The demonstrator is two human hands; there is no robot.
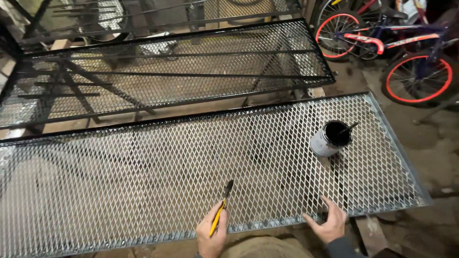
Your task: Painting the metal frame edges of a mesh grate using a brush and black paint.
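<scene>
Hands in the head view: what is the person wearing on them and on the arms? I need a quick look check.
Both hands are bare, with no gloves, rings or watch visible. The right hand comes out of a dark grey long sleeve that ends at the wrist. The left hand is cut off by the frame's lower edge just below the wrist, so no sleeve can be made out on that arm.

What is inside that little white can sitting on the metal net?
The white can on the unpainted mesh panel holds black paint, and a thin stick or handle pokes out over its rim. The part down in the paint is covered, so how deep the paint goes cannot be seen.
</scene>
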